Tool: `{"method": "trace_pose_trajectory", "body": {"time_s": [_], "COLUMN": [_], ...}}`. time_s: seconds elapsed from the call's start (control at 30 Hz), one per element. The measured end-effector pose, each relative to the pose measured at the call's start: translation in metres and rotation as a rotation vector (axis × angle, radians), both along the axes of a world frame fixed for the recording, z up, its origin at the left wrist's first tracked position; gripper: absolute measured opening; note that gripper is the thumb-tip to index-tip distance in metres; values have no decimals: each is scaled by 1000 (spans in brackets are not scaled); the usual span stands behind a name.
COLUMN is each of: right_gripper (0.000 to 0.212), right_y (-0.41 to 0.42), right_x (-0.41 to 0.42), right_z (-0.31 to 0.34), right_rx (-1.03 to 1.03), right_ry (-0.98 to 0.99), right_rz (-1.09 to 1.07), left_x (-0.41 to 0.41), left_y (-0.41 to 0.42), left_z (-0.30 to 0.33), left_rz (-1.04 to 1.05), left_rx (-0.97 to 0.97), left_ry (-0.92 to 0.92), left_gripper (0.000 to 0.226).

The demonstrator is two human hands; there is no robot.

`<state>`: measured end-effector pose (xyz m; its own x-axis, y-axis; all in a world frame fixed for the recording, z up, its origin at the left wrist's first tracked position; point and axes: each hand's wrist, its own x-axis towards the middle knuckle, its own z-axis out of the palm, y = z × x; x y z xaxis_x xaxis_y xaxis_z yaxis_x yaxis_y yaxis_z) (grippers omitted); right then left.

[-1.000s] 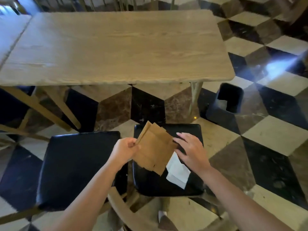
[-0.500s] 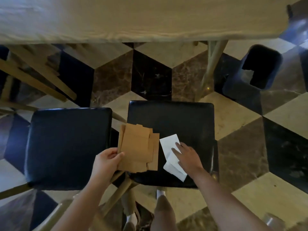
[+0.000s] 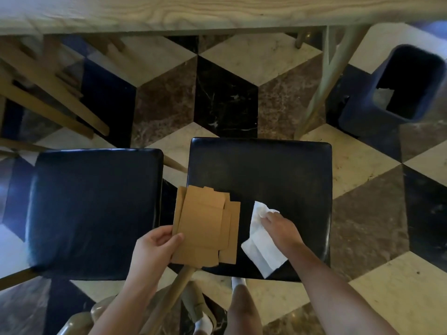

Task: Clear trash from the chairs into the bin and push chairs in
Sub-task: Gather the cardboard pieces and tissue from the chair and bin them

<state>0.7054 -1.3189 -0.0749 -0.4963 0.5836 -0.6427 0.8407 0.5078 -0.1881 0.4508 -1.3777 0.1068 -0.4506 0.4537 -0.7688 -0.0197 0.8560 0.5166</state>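
Two black padded chairs stand side by side before the wooden table (image 3: pixel 217 13): the left chair (image 3: pixel 94 213) has a bare seat, the right chair (image 3: pixel 261 172) carries a white napkin (image 3: pixel 262 247). My left hand (image 3: pixel 154 247) holds a flattened brown cardboard piece (image 3: pixel 205 226) over the right chair's near left corner, thumb on top. My right hand (image 3: pixel 278 226) is on the napkin, its fingers curling and bunching the upper edge. A dark bin (image 3: pixel 396 93) stands on the floor at the far right, with something pale inside.
Table legs (image 3: pixel 324 81) come down between the right chair and the bin. More wooden chair legs (image 3: pixel 48 93) cross under the table at left. The chair back's wooden rail (image 3: pixel 169 298) is just below my hands. The floor is chequered tile.
The view has dropped closer to the seats. My right hand went from reaching over the napkin to gathering its upper edge, which now crumples. The cardboard stays in my left hand.
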Motion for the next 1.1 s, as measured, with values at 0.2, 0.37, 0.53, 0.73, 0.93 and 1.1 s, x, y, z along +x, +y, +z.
{"method": "trace_pose_trajectory", "body": {"time_s": [0.2, 0.37, 0.53, 0.73, 0.93, 1.1], "right_gripper": [30, 25, 13, 17, 7, 4], "right_y": [-2, -11, -20, 2, 1, -28], "right_x": [1, 15, 20, 29, 49, 75], "right_z": [6, 18, 27, 81, 192, 280], "right_rx": [7, 81, 163, 265, 482, 657], "right_ry": [-22, 47, 206, 387, 633, 689], "right_rz": [-115, -232, -503, -669, -674, -723], "left_x": [-3, -4, -3, 12, 42, 76], "left_y": [-9, -17, -23, -21, -24, -43], "left_z": [8, 26, 30, 48, 88, 125], "left_rz": [12, 21, -3, -25, -115, -191], "left_rx": [4, 38, 67, 133, 216, 299], "left_ry": [-15, -34, -30, -14, 40, 14], "left_gripper": [16, 15, 16, 17, 15, 16]}}
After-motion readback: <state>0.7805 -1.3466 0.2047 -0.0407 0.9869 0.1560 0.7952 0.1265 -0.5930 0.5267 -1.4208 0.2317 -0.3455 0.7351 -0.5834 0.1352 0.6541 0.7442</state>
